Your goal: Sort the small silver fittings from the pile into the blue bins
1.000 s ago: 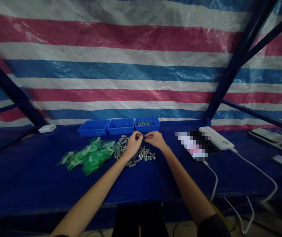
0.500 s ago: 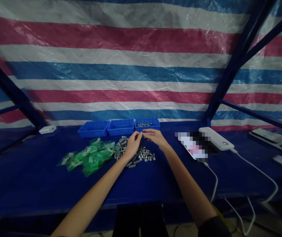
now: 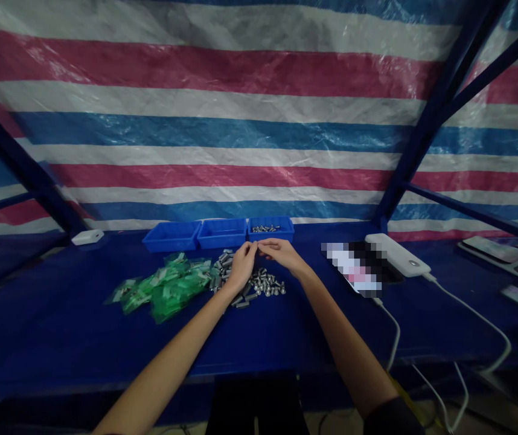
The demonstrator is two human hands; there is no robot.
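Observation:
My left hand (image 3: pixel 243 264) and my right hand (image 3: pixel 282 254) meet fingertip to fingertip just in front of the blue trays. Both are closed in a pinch; whatever sits between the fingers is too small and covered to make out. Under and beside them lies a pile of shiny metal pieces: grey cylinders (image 3: pixel 243 304), partly hidden by my left hand, and round-headed silver pieces (image 3: pixel 268 284) like screws, below my right hand. To the left is a heap of green plastic bags (image 3: pixel 172 287). Small metal parts (image 3: pixel 265 229) lie in the right blue tray (image 3: pixel 288 235).
A middle blue tray (image 3: pixel 221 241) and a left blue tray (image 3: pixel 171 244) stand along the back. A phone (image 3: pixel 354 272), a white power bank (image 3: pixel 397 254) and white cables (image 3: pixel 476 315) are on the right. Farther right is a scale (image 3: pixel 498 256); a white box (image 3: pixel 87 237) sits back left.
Both hands have shifted slightly to the left together, still pinched at the fingertips. The trays, bags and metal pieces look the same.

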